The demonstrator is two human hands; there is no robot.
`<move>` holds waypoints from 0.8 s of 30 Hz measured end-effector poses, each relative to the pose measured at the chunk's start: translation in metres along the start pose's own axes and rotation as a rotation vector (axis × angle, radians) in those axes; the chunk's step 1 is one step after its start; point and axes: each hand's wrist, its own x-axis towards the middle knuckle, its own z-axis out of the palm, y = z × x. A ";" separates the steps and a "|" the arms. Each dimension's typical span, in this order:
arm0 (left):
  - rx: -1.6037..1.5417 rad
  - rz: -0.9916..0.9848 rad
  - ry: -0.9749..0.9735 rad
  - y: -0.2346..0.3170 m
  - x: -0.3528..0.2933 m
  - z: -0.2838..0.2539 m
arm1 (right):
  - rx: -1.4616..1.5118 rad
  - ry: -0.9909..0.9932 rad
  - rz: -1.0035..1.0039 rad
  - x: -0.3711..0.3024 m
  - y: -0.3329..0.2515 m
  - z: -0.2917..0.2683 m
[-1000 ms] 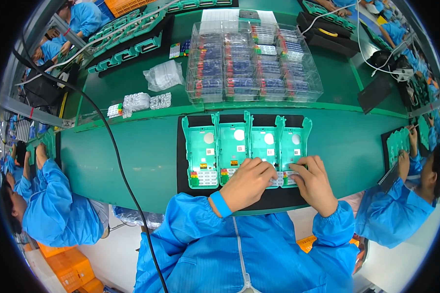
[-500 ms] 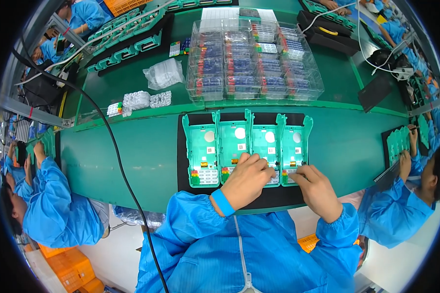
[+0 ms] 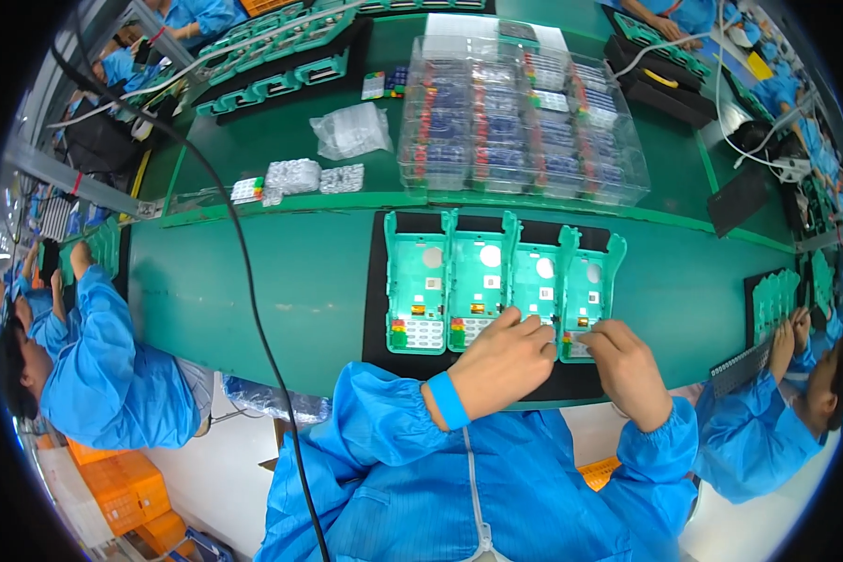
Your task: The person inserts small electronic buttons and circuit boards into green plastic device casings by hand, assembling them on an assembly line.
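Several green plastic device shells lie side by side on a black mat (image 3: 377,281) on the green bench. My left hand (image 3: 504,361) rests on the lower end of the third green shell (image 3: 537,281), fingers curled over its keypad area. My right hand (image 3: 628,367) pinches at the bottom of the rightmost green shell (image 3: 589,286), on its keypad. The two left shells (image 3: 420,290) show white keypads with coloured keys. A blue wristband (image 3: 450,400) is on my left wrist. What my fingertips hold is hidden.
Clear trays (image 3: 520,126) of small parts are stacked on the raised shelf behind the mat. A plastic bag (image 3: 351,131) and blister packs (image 3: 295,175) lie to their left. A black cable (image 3: 244,272) crosses the bench. Persons in blue coats work at left (image 3: 94,365) and right (image 3: 768,421).
Both hands have shifted slightly to the right along the row of shells, the left one from the second-third shell toward the third.
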 end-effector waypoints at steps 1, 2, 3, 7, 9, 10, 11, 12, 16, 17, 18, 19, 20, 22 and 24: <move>0.015 0.000 0.027 -0.001 -0.003 -0.002 | 0.010 0.077 0.005 0.000 -0.005 -0.001; 0.031 -0.002 0.057 0.001 -0.006 -0.003 | 0.011 0.077 -0.013 0.004 -0.008 -0.002; 0.053 -0.044 -0.034 0.000 -0.008 0.005 | 0.045 0.128 -0.061 0.008 -0.013 -0.002; 0.114 -0.067 0.020 0.000 -0.025 0.011 | -0.035 -0.168 -0.244 0.029 -0.015 0.017; 0.049 -0.118 0.135 0.000 -0.039 -0.001 | -0.093 -0.179 -0.316 0.040 -0.020 0.011; -0.021 -0.154 0.245 -0.003 -0.049 -0.006 | -0.077 -0.070 -0.320 0.045 -0.025 0.007; -0.072 -0.211 0.319 -0.007 -0.061 -0.007 | -0.062 0.036 -0.324 0.050 -0.028 0.006; -0.097 -0.267 0.382 -0.014 -0.074 -0.010 | -0.041 0.000 -0.333 0.054 -0.030 0.010; -0.138 -0.527 0.588 -0.045 -0.126 -0.013 | -0.149 -0.385 -0.341 0.080 -0.034 0.006; -0.157 -0.622 0.617 -0.049 -0.137 -0.011 | -0.127 -0.277 -0.402 0.095 -0.041 0.001; -0.142 -0.688 0.631 -0.053 -0.142 -0.011 | -0.108 -0.166 -0.463 0.114 -0.050 0.000; -0.122 -0.767 0.647 -0.053 -0.146 -0.010 | -0.038 -0.092 -0.509 0.137 -0.060 0.001; -0.093 -0.823 0.611 -0.055 -0.152 0.000 | 0.033 -0.030 -0.547 0.160 -0.075 0.004; 0.115 -0.878 0.485 -0.060 -0.153 0.020 | 0.163 0.023 -0.613 0.212 -0.103 0.019; 0.098 -0.864 0.493 -0.064 -0.151 0.025 | 0.177 0.012 -0.625 0.264 -0.115 0.046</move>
